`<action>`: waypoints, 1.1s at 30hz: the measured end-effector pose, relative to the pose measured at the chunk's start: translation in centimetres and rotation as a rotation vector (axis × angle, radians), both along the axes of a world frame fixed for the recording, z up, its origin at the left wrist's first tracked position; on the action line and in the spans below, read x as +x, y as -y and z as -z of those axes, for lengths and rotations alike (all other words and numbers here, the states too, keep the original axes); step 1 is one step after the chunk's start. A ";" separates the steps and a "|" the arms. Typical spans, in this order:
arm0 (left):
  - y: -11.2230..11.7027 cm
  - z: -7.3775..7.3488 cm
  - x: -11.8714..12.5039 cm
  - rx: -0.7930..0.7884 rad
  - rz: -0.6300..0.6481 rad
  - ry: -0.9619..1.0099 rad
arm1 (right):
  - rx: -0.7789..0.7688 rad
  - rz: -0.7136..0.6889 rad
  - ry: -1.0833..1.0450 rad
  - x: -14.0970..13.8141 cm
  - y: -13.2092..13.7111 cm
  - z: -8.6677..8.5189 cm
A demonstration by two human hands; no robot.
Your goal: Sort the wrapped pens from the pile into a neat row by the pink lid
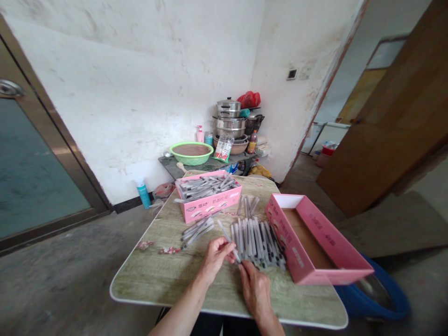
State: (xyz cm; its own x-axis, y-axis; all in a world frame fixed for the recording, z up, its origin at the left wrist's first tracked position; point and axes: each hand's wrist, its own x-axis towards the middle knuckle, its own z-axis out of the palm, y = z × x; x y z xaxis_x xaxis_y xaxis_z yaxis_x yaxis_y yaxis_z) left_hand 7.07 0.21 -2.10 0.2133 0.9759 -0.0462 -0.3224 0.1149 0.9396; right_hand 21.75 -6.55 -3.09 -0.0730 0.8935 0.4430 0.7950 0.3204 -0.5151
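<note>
My left hand [216, 257] pinches a thin grey pen [229, 240] that points up and away over the small table [164, 275]. My right hand [255, 287] is closed at the pen's lower end, beside a flat row of several like pens [257, 238]. A smaller loose bundle of pens [198, 229] lies left of my hands. A pink box [208, 196] full of pens stands at the table's far side. An empty pink box [315, 238] lies at the right, overhanging the edge.
A blue tub [381, 298] sits on the floor under the table's right corner. Behind the table a low shelf carries a green basin [191, 153], stacked steel pots [230, 122] and bottles. A glass door [31, 172] is left, a wooden door [395, 121] right.
</note>
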 end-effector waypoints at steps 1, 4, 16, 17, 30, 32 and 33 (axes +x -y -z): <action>0.0 0.0 0.0 0.000 0.005 -0.001 | 0.004 0.009 -0.005 0.0 0.0 0.0; 0.1 -0.1 0.1 -0.007 0.008 -0.005 | 0.003 0.047 -0.035 0.1 0.1 0.0; 0.0 0.0 0.1 -0.009 0.002 -0.017 | 0.003 0.059 -0.077 0.1 -0.1 0.4; 0.0 -0.1 0.1 -0.009 -0.003 -0.019 | 0.006 0.061 -0.075 0.1 -0.1 0.3; 0.2 -0.4 0.0 -0.017 -0.019 -0.012 | 0.009 0.025 -0.066 0.0 -0.2 0.2; 0.3 -0.5 0.1 -0.018 -0.025 -0.007 | 0.028 -0.008 -0.053 0.0 -0.2 0.1; 0.3 -0.6 0.1 -0.017 -0.021 -0.002 | 0.034 -0.011 -0.049 0.0 -0.2 0.1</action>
State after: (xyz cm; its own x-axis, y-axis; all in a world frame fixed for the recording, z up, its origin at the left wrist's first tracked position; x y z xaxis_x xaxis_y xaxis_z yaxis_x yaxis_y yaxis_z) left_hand 7.16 -0.08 -1.51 0.1924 0.9793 -0.0633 -0.3230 0.1241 0.9382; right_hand 21.70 -6.35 -3.21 -0.0600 0.8773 0.4763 0.7653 0.3467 -0.5423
